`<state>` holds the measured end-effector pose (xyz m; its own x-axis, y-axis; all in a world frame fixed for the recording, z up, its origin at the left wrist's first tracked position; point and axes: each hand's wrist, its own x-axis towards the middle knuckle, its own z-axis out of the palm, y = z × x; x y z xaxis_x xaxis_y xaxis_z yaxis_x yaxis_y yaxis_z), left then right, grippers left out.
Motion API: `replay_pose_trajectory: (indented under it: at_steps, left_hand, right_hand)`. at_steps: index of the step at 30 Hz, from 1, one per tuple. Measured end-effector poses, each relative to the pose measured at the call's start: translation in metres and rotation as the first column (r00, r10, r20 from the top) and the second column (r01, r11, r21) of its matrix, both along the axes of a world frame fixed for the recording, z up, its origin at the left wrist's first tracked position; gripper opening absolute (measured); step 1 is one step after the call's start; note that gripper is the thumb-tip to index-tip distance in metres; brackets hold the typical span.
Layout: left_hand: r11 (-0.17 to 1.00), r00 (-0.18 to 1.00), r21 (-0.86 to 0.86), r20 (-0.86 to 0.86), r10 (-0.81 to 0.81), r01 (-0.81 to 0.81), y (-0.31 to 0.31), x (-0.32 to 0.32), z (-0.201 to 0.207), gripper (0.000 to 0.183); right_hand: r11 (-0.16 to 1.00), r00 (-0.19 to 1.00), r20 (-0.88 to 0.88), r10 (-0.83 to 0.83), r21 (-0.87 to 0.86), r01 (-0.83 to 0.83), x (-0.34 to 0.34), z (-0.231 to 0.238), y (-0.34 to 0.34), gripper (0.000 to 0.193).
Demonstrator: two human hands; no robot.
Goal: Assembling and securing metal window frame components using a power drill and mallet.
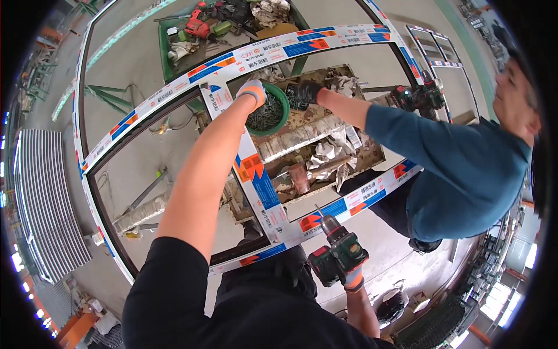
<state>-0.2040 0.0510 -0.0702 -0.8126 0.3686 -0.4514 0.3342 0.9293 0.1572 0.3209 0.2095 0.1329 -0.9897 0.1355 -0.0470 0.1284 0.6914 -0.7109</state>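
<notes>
My left hand (253, 93), in a grey and orange glove, reaches over the frame to the left rim of a green bowl (283, 114). Many thin metal screws (266, 114) fill the bowl. The fingers of this hand are hidden from me. Low at the right, my gloved right hand (353, 279) is closed round the handle of a dark green and black cordless drill (347, 251). The drill's bit points up and left, near the front bar of a large window frame (264, 192) covered in printed protective film.
Across at the right, a co-worker's black-gloved hand (307, 93) dips into fasteners beside the bowl. Another cordless drill (427, 96) is by the frame's right side. A cluttered tray (372, 152) lies under the frame; a green bin (168, 67) with a red tool (197, 24) stands behind.
</notes>
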Motion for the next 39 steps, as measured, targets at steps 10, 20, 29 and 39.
replay_pose_trajectory:
  at_steps: [10, 20, 29, 39]
  left_hand:
    - [0.128, 0.741, 0.73, 0.665, 0.099, -0.672, -0.111, 0.172, 0.141, 0.019]
    - [-0.177, 0.463, 0.512, 0.849, 0.255, -0.841, -0.175, 0.372, 0.167, 0.024]
    - [-0.335, 0.438, 0.435, 0.896, 0.071, -0.836, -0.176, 0.385, 0.199, 0.016]
    - [-0.208, 0.536, 0.542, 0.84, 0.088, -0.814, -0.184, 0.406, 0.198, 0.013]
  right_hand:
    - [0.962, 0.961, -0.13, 0.243, 0.157, -0.222, -0.033, 0.04, -0.033, 0.026]
    - [0.937, 0.899, -0.265, 0.349, 0.127, -0.327, -0.051, 0.042, -0.072, 0.031]
    - [0.923, 0.888, -0.265, 0.377, 0.021, -0.385, -0.037, 0.044, -0.106, 0.033]
    - [0.901, 0.897, -0.131, 0.423, -0.048, -0.432, -0.006, 0.037, -0.101, 0.035]
